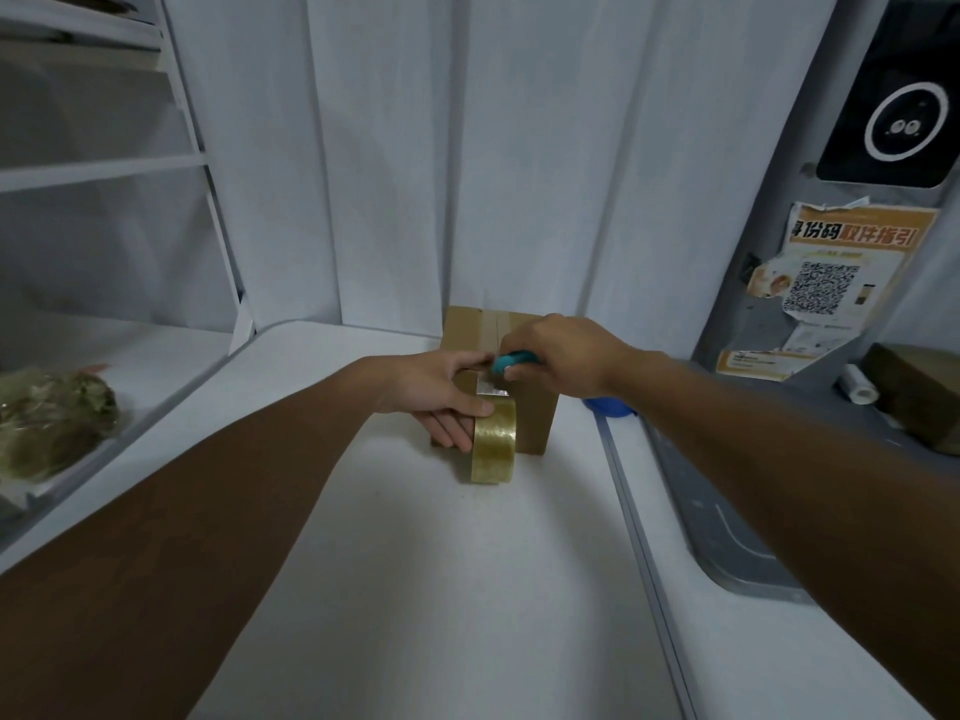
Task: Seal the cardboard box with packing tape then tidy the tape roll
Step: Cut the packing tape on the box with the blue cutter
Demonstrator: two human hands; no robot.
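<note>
A small brown cardboard box [467, 330] stands at the far end of the white table [441, 563], with a strip of clear tape along its top seam. My left hand [441, 392] grips a yellowish roll of packing tape [493, 441] held against the box's near face, a short stretch of tape running from the roll up to the box edge. My right hand [561, 356] is closed on a teal cutter [511, 362], which touches the tape at the box's front top edge.
A blue object [610, 407] lies right of the box behind my right wrist. White shelving [104, 168] with a wrapped bundle [52, 423] stands left. A grey kiosk [779, 330] with posters, a white paper roll [857, 387] and a brown parcel [919, 392] are on the right.
</note>
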